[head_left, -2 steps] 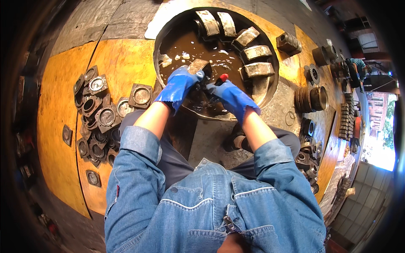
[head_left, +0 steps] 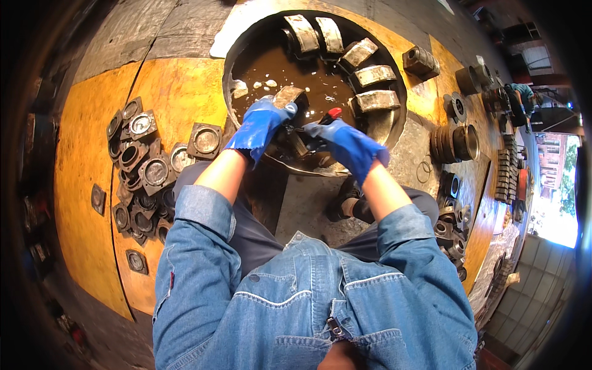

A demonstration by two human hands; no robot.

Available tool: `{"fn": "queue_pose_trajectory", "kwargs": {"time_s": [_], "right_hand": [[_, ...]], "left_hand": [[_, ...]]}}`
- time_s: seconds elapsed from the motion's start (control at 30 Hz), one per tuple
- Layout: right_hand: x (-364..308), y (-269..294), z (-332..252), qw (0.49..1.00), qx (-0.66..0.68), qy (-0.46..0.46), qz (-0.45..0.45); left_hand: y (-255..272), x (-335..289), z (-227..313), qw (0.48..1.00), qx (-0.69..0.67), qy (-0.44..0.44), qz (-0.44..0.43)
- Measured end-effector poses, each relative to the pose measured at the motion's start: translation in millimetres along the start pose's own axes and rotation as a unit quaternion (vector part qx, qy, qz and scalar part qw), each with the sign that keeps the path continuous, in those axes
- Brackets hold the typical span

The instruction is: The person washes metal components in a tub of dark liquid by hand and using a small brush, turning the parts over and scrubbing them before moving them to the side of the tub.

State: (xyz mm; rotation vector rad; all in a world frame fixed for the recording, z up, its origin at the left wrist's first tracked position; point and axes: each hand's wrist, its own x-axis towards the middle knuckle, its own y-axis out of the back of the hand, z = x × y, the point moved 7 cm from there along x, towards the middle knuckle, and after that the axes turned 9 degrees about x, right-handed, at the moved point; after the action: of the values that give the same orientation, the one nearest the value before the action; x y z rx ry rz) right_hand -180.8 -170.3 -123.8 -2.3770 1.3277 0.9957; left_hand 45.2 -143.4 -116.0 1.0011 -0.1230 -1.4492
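Over a round basin (head_left: 372, 32) of murky brown liquid, both my hands work in blue rubber gloves. My left hand (head_left: 262, 123) is closed round a dark, wet metal casting (head_left: 288, 95) with a pale, worn top face. Closed in my right hand (head_left: 347, 140) is a hand tool (head_left: 334, 113) with a red handle end. Its dark working end lies against or close beside the casting; glove and shadow hide the exact contact. Several similar metal castings (head_left: 375, 76) stand along the basin's far and right inner wall.
Square metal flanges with round openings (head_left: 156, 171) lie heaped on the yellow boards at left. To the right are a block-shaped part (head_left: 421, 63), a row of metal rings (head_left: 455, 143) and more parts (head_left: 453, 231). A person (head_left: 523, 98) is at far right.
My right hand and the red-ended tool have shifted slightly right, the wrist turning. The left hand and its casting stay nearly still. Splashes and foam on the liquid have changed.
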Motion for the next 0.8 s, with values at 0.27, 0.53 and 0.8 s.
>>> {"fn": "queue_pose_trajectory", "kwargs": {"time_s": [0.27, 0.53, 0.8], "right_hand": [[-39.7, 23.9, -8.0, 0.961, 0.206, 0.019, 0.182], [-29.3, -16.9, 35.9, 0.937, 0.322, -0.045, 0.129], [-61.5, 13.8, -19.9, 0.941, -0.244, 0.234, -0.023]], "left_hand": [[5.5, -9.6, -10.0, 0.993, 0.095, 0.069, 0.009], [2.5, -12.0, 5.9, 0.990, 0.112, 0.075, 0.029], [-13.5, -17.7, 31.4, 0.980, 0.172, 0.091, 0.049]]}}
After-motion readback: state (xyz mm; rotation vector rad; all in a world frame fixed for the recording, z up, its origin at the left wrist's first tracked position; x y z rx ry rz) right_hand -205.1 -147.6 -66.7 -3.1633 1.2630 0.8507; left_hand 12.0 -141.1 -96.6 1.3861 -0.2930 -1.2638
